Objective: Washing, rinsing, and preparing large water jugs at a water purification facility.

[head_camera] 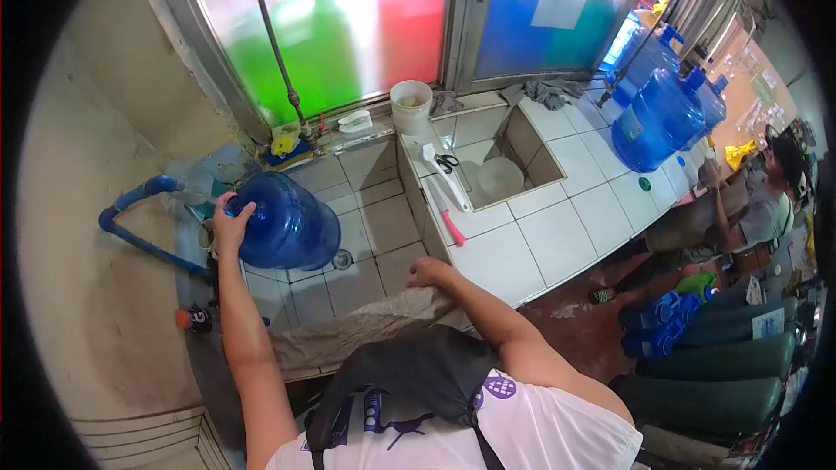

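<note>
A large blue plastic water jug (290,222) lies tilted in the tiled basin, its neck towards the left wall. My left hand (234,219) grips it at the neck. My right hand (428,272) rests on the basin's front right edge, by a crumpled cloth (366,313); whether it holds the cloth cannot be told. Beside the jug a round drain (341,259) shows in the basin floor. On the counter to the right lie a white-handled brush (446,177), black-handled scissors (448,161) and a knife with a pink handle (452,228).
A white bucket (411,108) stands behind the basin divider. A smaller sink (529,173) holds a round whitish container. Several blue jugs (659,121) stand on the far counter. A blue pipe (153,248) juts from the left wall. Another person (751,202) is at the far right.
</note>
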A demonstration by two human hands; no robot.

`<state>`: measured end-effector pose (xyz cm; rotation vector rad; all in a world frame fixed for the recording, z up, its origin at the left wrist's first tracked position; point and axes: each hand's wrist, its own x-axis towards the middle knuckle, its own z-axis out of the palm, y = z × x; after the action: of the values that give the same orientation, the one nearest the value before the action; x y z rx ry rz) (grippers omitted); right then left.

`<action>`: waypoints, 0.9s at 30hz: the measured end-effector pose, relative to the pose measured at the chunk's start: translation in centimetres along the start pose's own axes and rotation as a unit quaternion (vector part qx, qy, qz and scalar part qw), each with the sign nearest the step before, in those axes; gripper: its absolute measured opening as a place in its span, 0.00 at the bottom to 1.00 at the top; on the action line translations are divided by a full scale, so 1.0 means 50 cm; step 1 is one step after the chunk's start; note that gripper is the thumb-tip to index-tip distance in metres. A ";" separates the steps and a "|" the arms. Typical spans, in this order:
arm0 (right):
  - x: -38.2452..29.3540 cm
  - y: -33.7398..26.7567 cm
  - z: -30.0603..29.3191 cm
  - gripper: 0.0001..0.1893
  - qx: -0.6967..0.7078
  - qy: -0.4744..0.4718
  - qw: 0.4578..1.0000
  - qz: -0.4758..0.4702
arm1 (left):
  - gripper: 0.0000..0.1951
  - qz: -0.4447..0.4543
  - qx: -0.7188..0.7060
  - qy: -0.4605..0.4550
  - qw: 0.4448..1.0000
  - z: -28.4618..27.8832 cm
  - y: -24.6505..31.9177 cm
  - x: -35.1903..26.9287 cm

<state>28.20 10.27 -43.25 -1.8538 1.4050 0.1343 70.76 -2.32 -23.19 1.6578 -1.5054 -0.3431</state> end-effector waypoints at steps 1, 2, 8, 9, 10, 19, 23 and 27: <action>-0.002 -0.006 -0.004 0.33 -0.004 -0.003 1.000 0.001 | 0.27 -0.005 -0.007 -0.004 1.000 -0.003 -0.009 0.002; -0.002 -0.010 -0.006 0.32 -0.008 -0.006 1.000 0.000 | 0.27 -0.009 -0.002 0.002 1.000 -0.006 -0.019 0.002; 0.007 0.024 0.012 0.31 -0.014 0.028 0.999 -0.034 | 0.28 0.029 0.030 0.006 0.999 0.006 0.006 0.003; 0.007 0.023 0.010 0.31 -0.015 0.027 0.999 -0.036 | 0.28 0.028 0.032 0.007 0.999 0.005 0.012 0.001; 0.006 0.021 0.008 0.31 -0.005 0.026 0.998 -0.048 | 0.27 0.061 0.082 0.014 0.995 0.005 0.018 0.001; -0.059 -0.077 -0.091 0.44 0.512 0.032 0.858 -0.021 | 0.24 0.313 0.209 -0.139 0.916 0.071 0.213 -0.145; 0.005 -0.071 -0.060 0.52 0.523 -0.074 0.846 0.077 | 0.22 0.327 0.234 -0.061 0.914 0.189 0.251 -0.162; 0.038 -0.060 -0.065 0.56 0.555 -0.022 0.801 0.221 | 0.22 0.194 0.138 0.031 0.971 0.088 0.290 -0.115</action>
<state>30.31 6.97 -40.45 -0.5362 1.3827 -0.3575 56.49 2.41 -17.20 1.5153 -1.8479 0.1351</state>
